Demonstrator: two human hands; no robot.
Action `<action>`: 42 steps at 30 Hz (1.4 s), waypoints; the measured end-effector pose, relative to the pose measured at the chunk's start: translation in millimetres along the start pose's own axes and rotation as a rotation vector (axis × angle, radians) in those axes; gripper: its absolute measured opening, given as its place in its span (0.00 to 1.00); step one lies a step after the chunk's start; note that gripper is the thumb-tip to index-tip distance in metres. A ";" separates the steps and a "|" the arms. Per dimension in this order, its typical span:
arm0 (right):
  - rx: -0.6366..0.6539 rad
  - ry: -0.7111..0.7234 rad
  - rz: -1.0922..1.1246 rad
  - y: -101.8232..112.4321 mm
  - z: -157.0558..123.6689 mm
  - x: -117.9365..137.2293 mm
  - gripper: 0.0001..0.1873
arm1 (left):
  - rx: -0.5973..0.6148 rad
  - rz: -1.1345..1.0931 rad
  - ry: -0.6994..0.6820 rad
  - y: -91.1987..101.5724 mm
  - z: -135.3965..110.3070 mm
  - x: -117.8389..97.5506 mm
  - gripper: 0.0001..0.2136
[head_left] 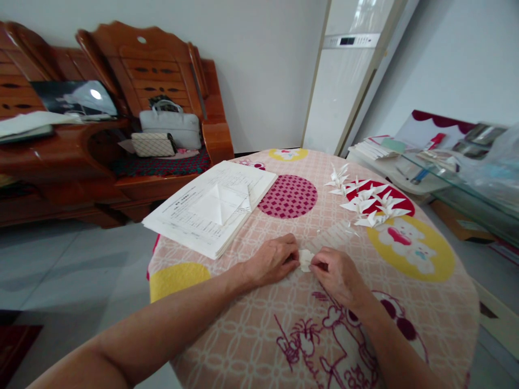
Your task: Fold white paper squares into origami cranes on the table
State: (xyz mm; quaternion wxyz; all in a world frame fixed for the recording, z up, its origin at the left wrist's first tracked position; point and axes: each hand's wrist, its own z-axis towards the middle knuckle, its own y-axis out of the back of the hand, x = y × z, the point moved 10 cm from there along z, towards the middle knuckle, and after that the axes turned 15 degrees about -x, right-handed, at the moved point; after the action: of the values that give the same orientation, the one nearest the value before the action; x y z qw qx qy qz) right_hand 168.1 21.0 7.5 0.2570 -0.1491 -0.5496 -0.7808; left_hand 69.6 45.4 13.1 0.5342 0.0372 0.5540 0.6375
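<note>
A small piece of folded white paper (305,260) lies between my hands, low over the patterned tablecloth (251,319). My left hand (278,260) is closed on its left edge, fingers curled and pressed together. From the other side, my right hand (337,273) pinches the paper's right edge. How the paper is folded is too small to make out. Several white paper cranes (367,200) stand in a cluster beyond my right hand. A clear ruler (330,236) rests on the cloth just past my fingers, with tiny paper scraps near it.
Left of my hands, a stack of printed paper (190,216) carries a folded white sheet (219,203). A glass-topped stand (450,186) holding papers and a plastic bag adjoins the table's right side. Behind are a wooden bench (154,59) with bags and a tall white cabinet unit (336,92).
</note>
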 end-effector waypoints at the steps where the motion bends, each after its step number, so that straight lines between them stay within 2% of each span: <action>1: -0.003 -0.003 -0.012 0.4 0.0 -0.1 0.07 | -0.007 0.003 0.020 -0.6 0.1 1.8 0.03; 5: -0.013 -0.013 -0.046 1.7 0.8 0.8 0.08 | -0.018 0.024 0.078 -3.0 1.3 6.8 0.04; 14: -0.004 -0.056 -0.054 0.9 5.1 -0.1 0.08 | 0.003 0.153 0.118 -8.6 4.2 9.9 0.07; 22: 0.047 -0.126 -0.069 -1.3 8.7 -3.6 0.09 | 0.051 0.237 0.097 -11.3 4.9 9.5 0.09; 30: 0.076 -0.195 -0.107 -1.3 8.9 -6.5 0.08 | 0.049 0.290 0.047 -10.2 3.2 4.7 0.10; 35: 0.067 -0.200 -0.111 -1.8 8.8 -7.6 0.07 | 0.000 0.268 0.111 -6.9 5.6 4.9 0.14; 42: 0.047 -0.226 -0.063 -1.0 6.7 -11.9 0.07 | -0.040 0.206 0.214 -6.6 7.5 13.1 0.09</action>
State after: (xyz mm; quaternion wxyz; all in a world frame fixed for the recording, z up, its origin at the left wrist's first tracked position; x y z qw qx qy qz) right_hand 177.1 30.4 2.9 0.1723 -0.2128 -0.5975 -0.7536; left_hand 73.0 58.6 3.9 0.4046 0.0152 0.5882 0.7001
